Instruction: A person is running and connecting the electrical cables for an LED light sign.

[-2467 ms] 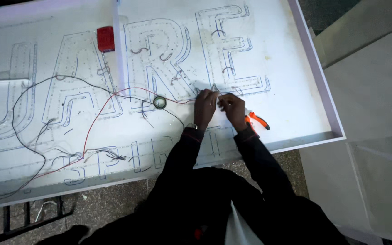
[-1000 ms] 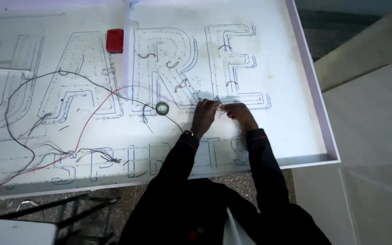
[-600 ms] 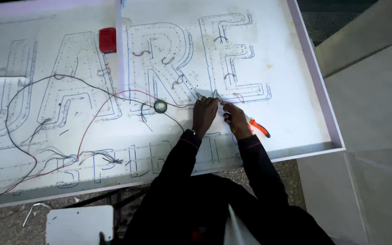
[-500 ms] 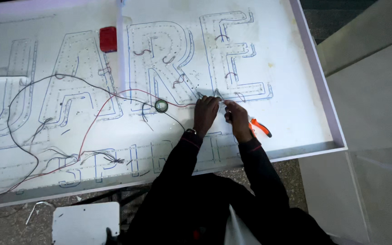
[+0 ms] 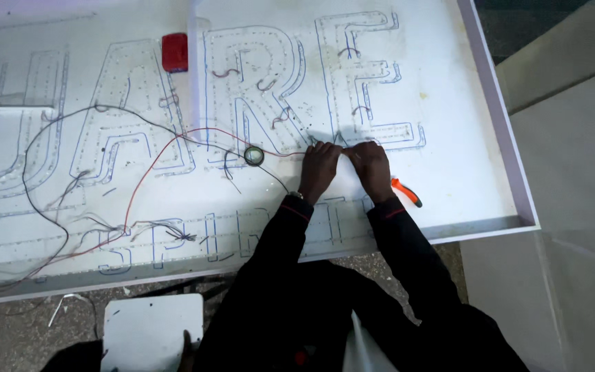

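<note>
Both hands meet just right of the frame's centre, on the large white sign panel with outlined letters dotted with small lights. The left hand has its fingers curled in tight, pinching the end of a thin red wire that runs off to the left across the panel. The right hand sits just beside it, fingers bunched and nearly closed, tips meeting the left hand's over the same spot; whether they grip the wire itself or something smaller, I cannot tell at this size. A thin black wire loops wide through the left half. A small dark roll of tape lies just left of the left hand. Orange-handled pliers rest by the right wrist. A red rectangular box sits upper left of centre. A white square stool stands at lower left.
</note>
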